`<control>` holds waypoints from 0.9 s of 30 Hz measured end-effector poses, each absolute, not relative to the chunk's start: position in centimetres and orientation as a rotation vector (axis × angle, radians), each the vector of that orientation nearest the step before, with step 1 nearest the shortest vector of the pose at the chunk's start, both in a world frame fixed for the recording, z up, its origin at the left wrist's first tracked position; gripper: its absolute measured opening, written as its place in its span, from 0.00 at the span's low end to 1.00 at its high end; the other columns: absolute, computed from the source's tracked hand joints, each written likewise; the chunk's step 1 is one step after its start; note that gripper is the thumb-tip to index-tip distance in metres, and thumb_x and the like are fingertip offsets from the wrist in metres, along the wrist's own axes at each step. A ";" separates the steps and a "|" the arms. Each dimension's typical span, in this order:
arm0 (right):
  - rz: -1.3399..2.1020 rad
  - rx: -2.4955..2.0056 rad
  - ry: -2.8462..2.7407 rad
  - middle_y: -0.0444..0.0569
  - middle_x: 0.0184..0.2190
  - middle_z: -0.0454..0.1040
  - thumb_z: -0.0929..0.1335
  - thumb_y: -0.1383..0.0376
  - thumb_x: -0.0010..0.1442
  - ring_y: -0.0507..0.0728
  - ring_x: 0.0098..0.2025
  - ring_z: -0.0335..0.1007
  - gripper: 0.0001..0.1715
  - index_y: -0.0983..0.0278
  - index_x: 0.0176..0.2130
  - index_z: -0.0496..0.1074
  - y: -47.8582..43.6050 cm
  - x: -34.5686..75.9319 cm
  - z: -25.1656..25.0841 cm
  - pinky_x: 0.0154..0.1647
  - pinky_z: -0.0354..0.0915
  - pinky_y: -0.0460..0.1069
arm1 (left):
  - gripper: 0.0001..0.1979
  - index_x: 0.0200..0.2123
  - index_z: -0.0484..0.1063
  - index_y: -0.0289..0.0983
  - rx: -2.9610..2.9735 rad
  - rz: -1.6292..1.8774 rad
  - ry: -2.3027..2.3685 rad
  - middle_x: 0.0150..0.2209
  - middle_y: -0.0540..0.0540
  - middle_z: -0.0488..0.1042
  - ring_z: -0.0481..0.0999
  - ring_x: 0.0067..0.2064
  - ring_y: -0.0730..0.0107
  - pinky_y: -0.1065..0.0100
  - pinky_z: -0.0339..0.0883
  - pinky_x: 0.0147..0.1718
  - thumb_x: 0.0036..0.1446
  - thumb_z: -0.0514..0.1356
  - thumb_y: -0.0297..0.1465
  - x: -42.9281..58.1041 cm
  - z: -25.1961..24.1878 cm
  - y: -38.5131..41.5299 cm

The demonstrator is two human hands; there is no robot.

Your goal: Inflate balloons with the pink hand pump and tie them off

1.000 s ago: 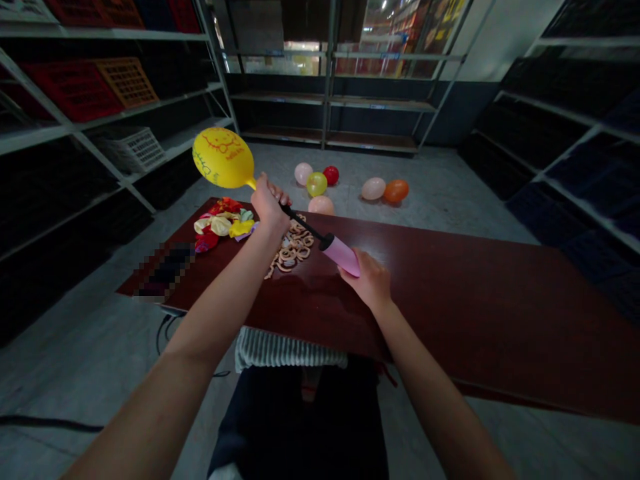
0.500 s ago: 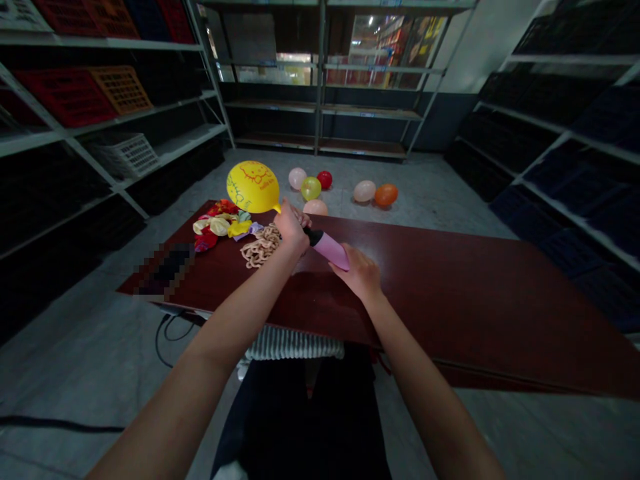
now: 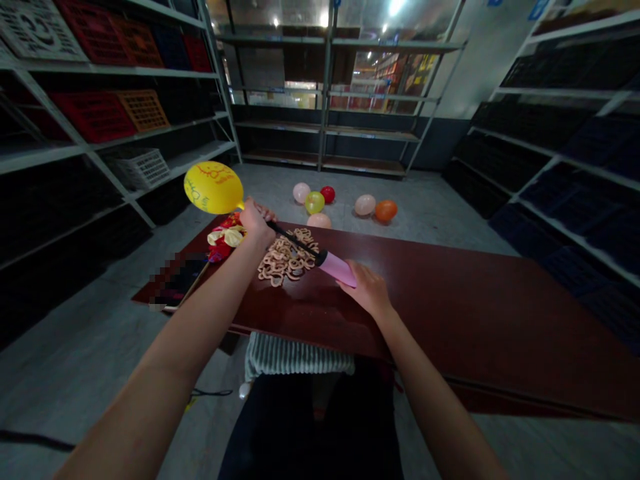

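Observation:
A yellow printed balloon (image 3: 214, 187), blown up, points left from my left hand (image 3: 257, 220). That hand is closed around the balloon's neck and the front end of a hand pump. My right hand (image 3: 369, 288) is wrapped round the pink barrel of the balloon pump (image 3: 338, 268). Between my hands the pump's black rod is drawn out. Below the rod, a heap of tan rubber bands or rings (image 3: 284, 261) lies on the dark red table (image 3: 450, 313). Beside my left wrist is a pile of limp, colourful balloons (image 3: 227, 237), partly hidden by my arm.
A dark, pixelated flat object (image 3: 180, 283) lies at the table's left end. Several inflated balloons, among them an orange one (image 3: 386, 211) and a red one (image 3: 327, 194), rest on the floor beyond. Shelves with crates (image 3: 90, 115) stand at the left; more racks stand behind and right.
My left hand has moved left with the balloon, away from my right hand. The pump has lengthened, exposing its black rod. The view has tilted up slightly.

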State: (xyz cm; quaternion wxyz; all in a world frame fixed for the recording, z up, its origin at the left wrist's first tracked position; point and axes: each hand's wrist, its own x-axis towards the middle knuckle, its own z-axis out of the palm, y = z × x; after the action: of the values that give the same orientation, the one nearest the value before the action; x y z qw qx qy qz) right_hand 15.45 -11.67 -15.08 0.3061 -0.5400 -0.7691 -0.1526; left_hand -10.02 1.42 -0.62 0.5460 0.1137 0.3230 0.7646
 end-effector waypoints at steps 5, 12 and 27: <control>-0.378 -1.417 -2.001 0.54 0.48 0.80 0.71 0.58 0.62 0.61 0.44 0.79 0.26 0.63 0.57 0.68 -11.4 15.7 -15.3 0.44 0.72 0.52 | 0.26 0.21 0.49 0.39 0.420 1.846 0.688 0.15 0.56 0.48 0.49 0.14 0.78 0.71 0.49 0.14 0.68 0.57 0.40 -10.0 1.2 1.3; -0.325 -1.488 -1.893 0.55 0.43 0.81 0.70 0.55 0.64 0.62 0.41 0.80 0.26 0.64 0.56 0.68 -11.0 16.5 -15.7 0.40 0.73 0.53 | 0.26 0.22 0.49 0.39 0.532 1.880 0.685 0.16 0.56 0.46 0.49 0.14 0.79 0.71 0.48 0.14 0.72 0.52 0.38 -4.5 2.2 0.6; -0.299 -1.521 -1.858 0.55 0.46 0.80 0.70 0.53 0.64 0.61 0.43 0.79 0.28 0.65 0.57 0.68 -10.6 16.5 -15.8 0.40 0.70 0.51 | 0.27 0.20 0.50 0.40 0.444 1.693 0.726 0.13 0.57 0.48 0.48 0.11 0.78 0.71 0.47 0.12 0.71 0.53 0.38 3.0 -4.1 -0.9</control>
State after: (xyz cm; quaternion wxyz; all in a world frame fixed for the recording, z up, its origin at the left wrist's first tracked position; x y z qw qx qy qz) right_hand 16.50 -10.60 -15.78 0.3532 -0.5880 -0.7184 -0.1156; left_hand 2.99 -0.92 -4.12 0.5839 0.1902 0.3109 0.7254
